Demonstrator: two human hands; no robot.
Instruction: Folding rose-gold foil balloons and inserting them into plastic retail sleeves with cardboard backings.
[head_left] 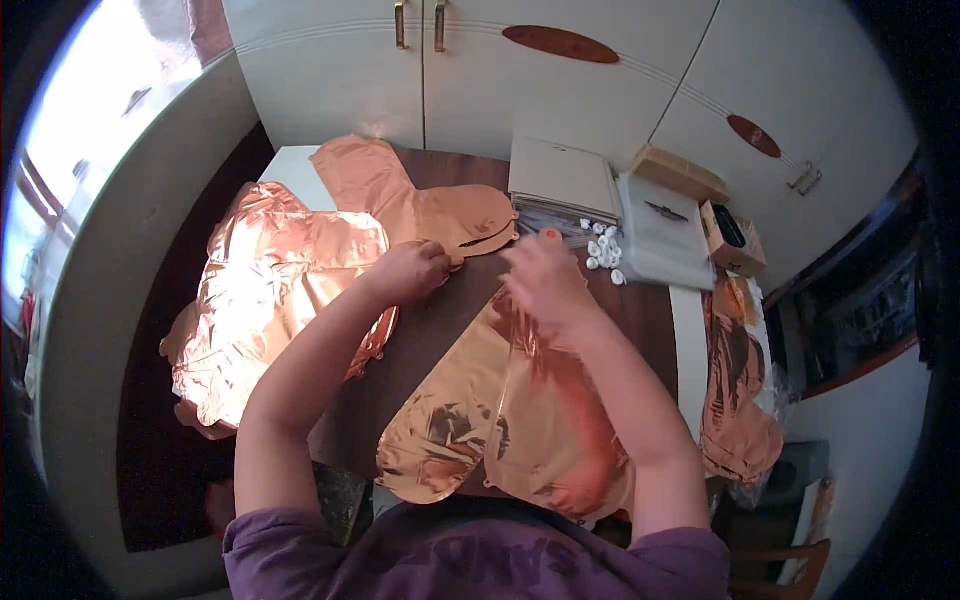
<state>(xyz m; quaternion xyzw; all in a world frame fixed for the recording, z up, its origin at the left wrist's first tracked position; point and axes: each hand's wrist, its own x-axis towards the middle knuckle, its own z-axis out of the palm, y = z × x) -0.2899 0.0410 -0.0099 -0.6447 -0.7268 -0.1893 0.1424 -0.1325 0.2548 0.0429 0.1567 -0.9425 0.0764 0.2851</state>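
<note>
Flat rose-gold foil balloons lie on the dark brown table. My left hand (412,272) has its fingers bent together on the lower edge of the far foil balloon (425,205), and the fingertips are partly hidden. Over the top end of the near foil balloon (540,430) hovers my right hand (545,285), slightly blurred, its fingers apart and nothing visible in them. That near balloon spreads in two lobes toward my body, under my right forearm. Left of my left forearm is a heap of crumpled, shiny foil balloons (285,290).
Beyond my right hand are small white plastic pieces (604,250), a stack of pale flat boxes (565,178) and clear plastic sleeves (660,235). A small cardboard box (735,240) and another foil balloon (740,425) lie at the right. White cabinets (560,90) stand behind the table.
</note>
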